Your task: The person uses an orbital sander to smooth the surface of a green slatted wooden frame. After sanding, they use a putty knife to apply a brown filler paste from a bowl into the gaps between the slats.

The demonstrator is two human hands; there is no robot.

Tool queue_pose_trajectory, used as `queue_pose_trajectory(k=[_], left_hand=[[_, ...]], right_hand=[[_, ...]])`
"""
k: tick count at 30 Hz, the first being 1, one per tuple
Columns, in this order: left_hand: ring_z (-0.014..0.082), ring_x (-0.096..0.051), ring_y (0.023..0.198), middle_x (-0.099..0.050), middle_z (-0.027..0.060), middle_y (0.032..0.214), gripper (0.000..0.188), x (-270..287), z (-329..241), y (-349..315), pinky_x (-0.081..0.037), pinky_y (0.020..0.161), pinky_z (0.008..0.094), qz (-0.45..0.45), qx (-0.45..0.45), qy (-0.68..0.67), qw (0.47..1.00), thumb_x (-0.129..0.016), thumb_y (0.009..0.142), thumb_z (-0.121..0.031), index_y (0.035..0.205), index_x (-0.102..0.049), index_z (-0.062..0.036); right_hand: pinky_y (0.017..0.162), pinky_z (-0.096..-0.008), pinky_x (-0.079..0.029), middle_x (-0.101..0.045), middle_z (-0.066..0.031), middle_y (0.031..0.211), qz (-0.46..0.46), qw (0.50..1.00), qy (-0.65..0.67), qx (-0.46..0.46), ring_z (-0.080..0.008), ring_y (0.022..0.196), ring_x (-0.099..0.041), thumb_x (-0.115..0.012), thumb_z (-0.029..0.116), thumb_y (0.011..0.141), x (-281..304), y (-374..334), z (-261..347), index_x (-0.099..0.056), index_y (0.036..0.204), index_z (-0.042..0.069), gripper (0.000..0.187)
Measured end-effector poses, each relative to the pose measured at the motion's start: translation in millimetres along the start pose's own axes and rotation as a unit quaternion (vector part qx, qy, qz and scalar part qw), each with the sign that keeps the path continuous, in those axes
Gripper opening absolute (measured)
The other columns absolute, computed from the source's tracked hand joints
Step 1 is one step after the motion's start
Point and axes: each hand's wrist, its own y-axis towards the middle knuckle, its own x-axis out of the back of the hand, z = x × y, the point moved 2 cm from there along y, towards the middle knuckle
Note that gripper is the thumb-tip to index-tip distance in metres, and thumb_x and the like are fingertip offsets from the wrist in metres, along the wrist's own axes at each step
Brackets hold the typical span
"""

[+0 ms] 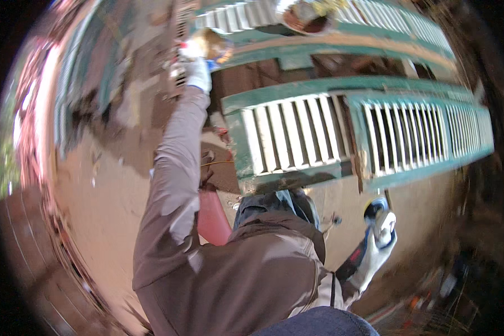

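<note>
The right hand (382, 249), in a white glove, has its fingers wrapped around a dark power tool (355, 259) with a round disc (376, 208) at its head. The tool is at the person's right, the disc near the lower edge of a green frame (297, 182) with white slats (299, 134); whether the two touch, I cannot tell. This near frame stretches across in front of the person, its slats in several sections — with a brown, rough-looking strip (353, 147) between the first two.

The left arm (173, 145) reaches far forward, past the frame's left end. The left hand (196, 70), also gloved, overlaps a tan object (211, 45) with blue beside it; blur hides whether its fingers grip this or only rest against it.

Beyond a dark gap lies a far frame (257, 53), also green and white-slatted, with a bowl (305, 19) over it at the top of the view. Under the left arm — a red object (213, 219) and a thin yellow cord (217, 163). Tan ground (106, 207) spreads out at left.
</note>
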Motion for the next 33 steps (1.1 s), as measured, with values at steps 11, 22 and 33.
queue_pose_trajectory(k=[11, 22, 33], left_hand=[[0.0170, -0.059, 0.099, -0.062, 0.0026, 0.116, 0.040, -31, 88, 115, -0.050, 0.084, 0.0338, 0.074, 0.118, -0.105, 0.985, -0.060, 0.101, -0.045, 0.124, -0.058, -0.0129], [0.0218, -0.064, 0.110, -0.063, 0.0094, 0.129, 0.036, -66, -80, -204, -0.053, 0.088, 0.0354, 0.418, 0.125, 0.098, 0.895, -0.061, 0.103, -0.024, 0.135, -0.059, -0.0073], [0.0422, -0.061, 0.117, -0.065, 0.0247, 0.125, 0.062, -299, -53, -315, -0.051, 0.096, 0.0510, 0.559, -0.220, 0.301, 0.741, -0.058, 0.097, -0.052, 0.136, -0.056, -0.0040]], right_hand=[[0.082, -0.0327, -0.057, -0.071, -0.0125, 0.107, -0.027, 0.992, -0.107, -0.061, -0.0154, 0.093, -0.066, -0.089, 0.017, 0.075, -76, -32, 72, -0.056, 0.135, 0.005, 0.069], [0.091, -0.0336, -0.054, -0.071, -0.0144, 0.114, -0.067, 0.986, -0.112, -0.108, -0.0170, 0.102, -0.068, -0.090, 0.022, 0.073, -92, -34, 55, -0.055, 0.136, 0.004, 0.074], [0.093, -0.0345, -0.053, -0.070, -0.0140, 0.119, -0.134, 0.981, -0.064, -0.128, -0.0180, 0.105, -0.067, -0.088, 0.017, 0.075, -73, -69, 35, -0.053, 0.138, 0.003, 0.073]])
